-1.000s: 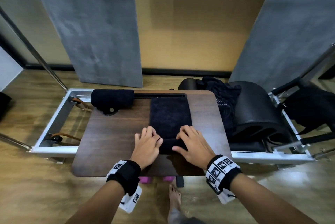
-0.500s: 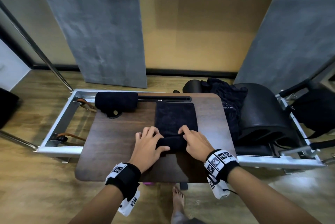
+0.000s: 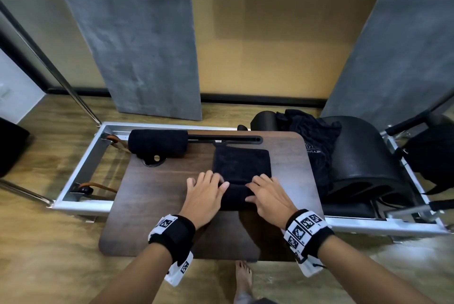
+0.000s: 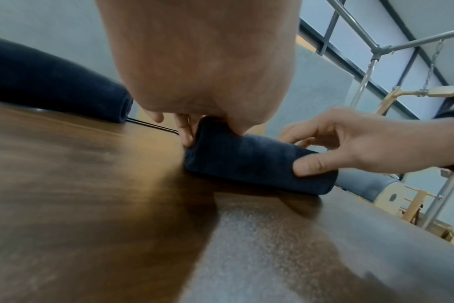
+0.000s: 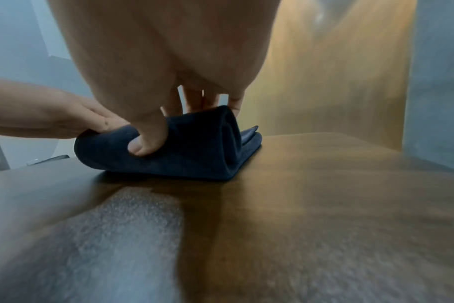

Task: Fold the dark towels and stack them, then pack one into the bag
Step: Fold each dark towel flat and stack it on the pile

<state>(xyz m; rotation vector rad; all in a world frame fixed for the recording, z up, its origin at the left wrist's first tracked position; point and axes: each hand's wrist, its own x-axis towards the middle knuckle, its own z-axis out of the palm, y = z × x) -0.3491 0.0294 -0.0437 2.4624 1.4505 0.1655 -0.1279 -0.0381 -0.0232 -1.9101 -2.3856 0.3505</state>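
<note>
A dark towel (image 3: 242, 163) lies flat on the wooden table (image 3: 152, 205), and its near end is wound into a roll (image 3: 234, 196). My left hand (image 3: 206, 193) holds the roll's left end, fingers curled over its top. My right hand (image 3: 266, 195) holds the right end. In the right wrist view its thumb (image 5: 148, 141) presses into the front of the roll (image 5: 189, 147) while the fingers reach over the back. The left wrist view shows the roll (image 4: 246, 162) between both hands. A second dark towel (image 3: 157, 142), fully rolled, lies at the table's back left.
The table sits over a metal exercise frame (image 3: 81, 176). A black padded barrel (image 3: 363, 156) stands at the right with a crumpled black cloth item with lettering (image 3: 312, 136) draped on it. A black bag (image 3: 432, 156) sits at the far right. My bare foot (image 3: 243, 279) shows below the table edge.
Both hands have pushed the roll away from me. It has grown thicker and the flat stretch of towel behind it is shorter.
</note>
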